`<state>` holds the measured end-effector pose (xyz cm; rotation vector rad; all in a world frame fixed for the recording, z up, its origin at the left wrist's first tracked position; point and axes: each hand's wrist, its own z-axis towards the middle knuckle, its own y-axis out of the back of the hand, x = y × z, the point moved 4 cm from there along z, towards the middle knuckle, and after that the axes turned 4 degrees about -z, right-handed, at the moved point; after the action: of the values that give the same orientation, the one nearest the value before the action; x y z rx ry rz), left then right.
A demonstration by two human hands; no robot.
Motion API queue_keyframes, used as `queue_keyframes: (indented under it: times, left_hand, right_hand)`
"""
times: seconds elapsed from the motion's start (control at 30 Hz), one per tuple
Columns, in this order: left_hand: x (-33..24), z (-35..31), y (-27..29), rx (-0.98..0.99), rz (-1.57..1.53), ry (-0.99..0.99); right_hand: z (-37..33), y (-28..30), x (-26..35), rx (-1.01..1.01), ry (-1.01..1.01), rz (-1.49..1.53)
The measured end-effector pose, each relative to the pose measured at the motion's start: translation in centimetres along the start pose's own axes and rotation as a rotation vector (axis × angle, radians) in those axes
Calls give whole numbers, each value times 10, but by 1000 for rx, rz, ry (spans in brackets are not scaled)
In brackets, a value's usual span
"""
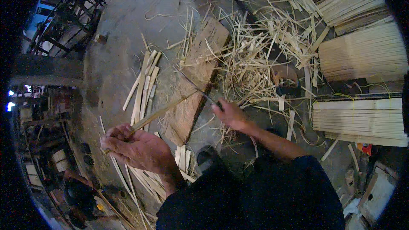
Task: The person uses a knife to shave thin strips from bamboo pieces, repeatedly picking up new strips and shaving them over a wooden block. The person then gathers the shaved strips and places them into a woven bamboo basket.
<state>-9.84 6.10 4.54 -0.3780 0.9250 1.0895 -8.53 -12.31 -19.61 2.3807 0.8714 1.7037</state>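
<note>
Wooden strip (164, 109): pale, long and narrow, slanting from the lower left of the frame up to its centre, its lower end being gripped.
Knife (193, 83): thin greyish blade, pointing toward the upper left, its dark handle being held near the centre.
Crossing: blade meeting the strip's upper end.

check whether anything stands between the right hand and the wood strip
Only the knife: the right hand grips its handle, and the blade reaches the far end of the wood strip, over the board. Nothing else visible stands between them; the pile of shavings lies right of the board.
</note>
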Motion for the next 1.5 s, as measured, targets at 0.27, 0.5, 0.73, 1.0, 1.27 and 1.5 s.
queue_keyframes:
  times: [0.27,0.5,0.73,1.0,1.27,1.5]
  left_hand:
    - [3,1,3,-107,-401,122]
    - [16,2,16,-146,-292,113]
    - [13,7,9,-115,-3,-26]
    - [22,1,13,-126,-63,-17]
    - [13,19,-9,-86,-752,127]
    - [12,16,-8,-82,-450,-13]
  right_hand:
    - [-56,-6,113,15,560,3]
    - [-46,-9,93,61,372,-9]
    - [-27,-19,56,3,215,-45]
    - [8,-14,-22,-192,176,-211]
    - [-43,1,70,-34,248,32]
    - [-37,-14,73,-86,309,16]
